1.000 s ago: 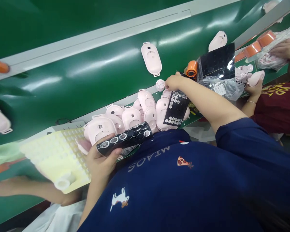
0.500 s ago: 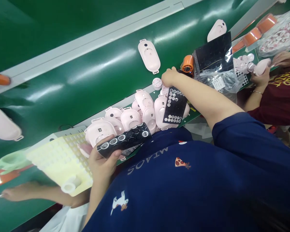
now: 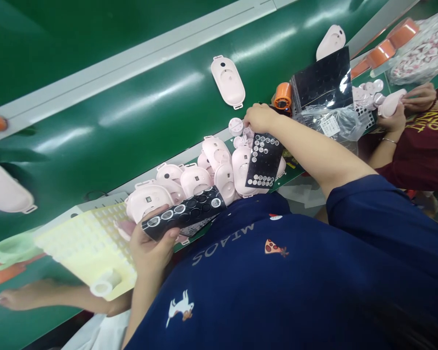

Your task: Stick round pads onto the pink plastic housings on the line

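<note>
My left hand [image 3: 155,243] is closed around a curled black sheet [image 3: 186,211] with a row of clear rings. Behind and beside it, several pink oval shells [image 3: 148,200] lie clustered along the belt's near edge. My right hand [image 3: 259,118] is closed, its fingertips bent down at the small round pink pieces [image 3: 244,138]; what they hold, if anything, is hidden. Just below that hand, a flat black sheet [image 3: 264,163] with white-ringed dots lies over a pink shell. A round pink disc [image 3: 235,127] sits left of my right fingertips.
Single pink shells [image 3: 228,81] lie on the green belt [image 3: 149,107]. An orange tape roll [image 3: 283,96] and plastic-wrapped black sheets [image 3: 323,80] are at the right. A yellow sheet [image 3: 83,243] carries a white roll [image 3: 105,283]. Other people's hands are at both sides.
My left hand and the curled sheet have shifted slightly left. My right hand remains by the small round pieces. At the right, another person's hands have moved slightly around a pink shell.
</note>
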Tool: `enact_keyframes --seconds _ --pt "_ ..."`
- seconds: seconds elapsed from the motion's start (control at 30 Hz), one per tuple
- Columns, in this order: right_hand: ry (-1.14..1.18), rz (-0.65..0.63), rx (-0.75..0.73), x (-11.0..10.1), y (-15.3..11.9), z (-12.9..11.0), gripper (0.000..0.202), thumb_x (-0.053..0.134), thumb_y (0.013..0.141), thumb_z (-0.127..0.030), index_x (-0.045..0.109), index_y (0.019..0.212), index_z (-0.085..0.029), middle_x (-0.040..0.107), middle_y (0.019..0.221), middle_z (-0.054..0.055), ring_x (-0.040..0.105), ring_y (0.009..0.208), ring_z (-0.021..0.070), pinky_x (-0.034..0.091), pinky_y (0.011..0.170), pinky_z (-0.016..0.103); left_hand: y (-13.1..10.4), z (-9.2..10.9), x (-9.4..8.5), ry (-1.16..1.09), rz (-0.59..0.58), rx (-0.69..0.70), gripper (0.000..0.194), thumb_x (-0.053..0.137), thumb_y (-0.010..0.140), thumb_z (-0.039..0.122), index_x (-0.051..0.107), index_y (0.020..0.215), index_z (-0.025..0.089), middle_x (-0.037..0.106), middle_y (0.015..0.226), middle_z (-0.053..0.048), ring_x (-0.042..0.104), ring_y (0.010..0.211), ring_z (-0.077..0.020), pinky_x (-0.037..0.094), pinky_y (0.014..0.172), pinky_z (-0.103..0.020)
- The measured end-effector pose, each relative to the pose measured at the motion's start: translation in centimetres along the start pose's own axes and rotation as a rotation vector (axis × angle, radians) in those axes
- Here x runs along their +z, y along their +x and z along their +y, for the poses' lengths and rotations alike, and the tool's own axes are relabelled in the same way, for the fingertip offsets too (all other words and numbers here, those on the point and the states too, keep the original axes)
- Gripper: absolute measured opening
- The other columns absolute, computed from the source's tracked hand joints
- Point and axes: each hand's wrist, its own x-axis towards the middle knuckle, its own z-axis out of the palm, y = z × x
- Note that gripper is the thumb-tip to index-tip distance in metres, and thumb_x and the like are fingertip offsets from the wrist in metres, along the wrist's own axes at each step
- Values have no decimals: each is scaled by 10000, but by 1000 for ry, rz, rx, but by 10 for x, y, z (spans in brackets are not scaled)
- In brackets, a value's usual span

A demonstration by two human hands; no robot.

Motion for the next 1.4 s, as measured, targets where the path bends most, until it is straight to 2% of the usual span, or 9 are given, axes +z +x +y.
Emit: enact_keyframes --seconds 0.2,0.4,0.53,0.63,0.77,0.9,1.07,1.2,1.4 --pt "51 30 47 -7 -18 -5 378 475 896 -170 741 1166 -173 633 1305 130 491 1222 369 397 1011 539 1 -9 -2 30 -33 3 596 866 556 632 753 939 190 752 924 -80 709 939 -316 581 870 -419" --pt "7 26 20 -5 -16 -11 319 481 932 -210 749 1095 -150 661 1226 126 492 1218 363 339 1047 556 1 0 3 -1 -57 18 641 888 575 597 757 1042 178 764 950 -78 712 889 -276 578 801 -355" --pt "35 110 72 0 -12 -16 325 520 923 -226 677 1192 -134 600 1308 136 483 1249 359 350 1050 534 2 0 3 -27 -60 65 596 904 569 559 782 1034 207 780 956 -59 720 865 -245 565 768 -306" --pt "40 206 71 7 -6 -22 506 613 870 -265 562 1352 -120 531 1404 164 438 1312 381 311 1102 566 3 -1 3 -36 -46 72 544 915 571 513 796 1025 237 789 939 -38 720 837 -209 548 755 -259" --pt "2 115 81 20 11 -33 787 691 824 -302 382 1528 -136 528 1449 177 376 1396 397 141 1184 674 4 2 4 -30 -53 90 516 916 581 477 799 1035 262 796 943 -22 733 842 -199 551 755 -239" --pt "30 57 114 28 24 -33 670 646 850 -289 451 1478 -156 626 1325 159 480 1312 388 107 1172 730 6 5 5 -51 -66 117 493 920 577 448 800 1023 275 800 927 -7 736 816 -185 555 736 -222" --pt "63 126 133 26 23 -13 894 748 763 -399 373 1542 -169 402 1562 199 356 1421 467 137 1158 743 8 4 4 -68 -61 101 489 924 569 431 802 1016 276 801 925 -2 734 820 -182 557 744 -219" --pt "-57 55 226 27 25 -2 569 683 821 -428 627 1298 -122 633 1259 177 535 1248 454 55 1125 796 9 3 6 -113 -88 48 519 924 571 432 794 1054 295 800 985 -6 744 889 -196 568 801 -229" --pt "-125 -56 258 21 36 -12 433 578 886 -365 689 1214 -105 666 1212 208 586 1210 450 149 1096 776 7 1 6 -94 -151 66 514 887 634 499 773 1093 297 796 1015 -29 755 940 -247 604 831 -300"
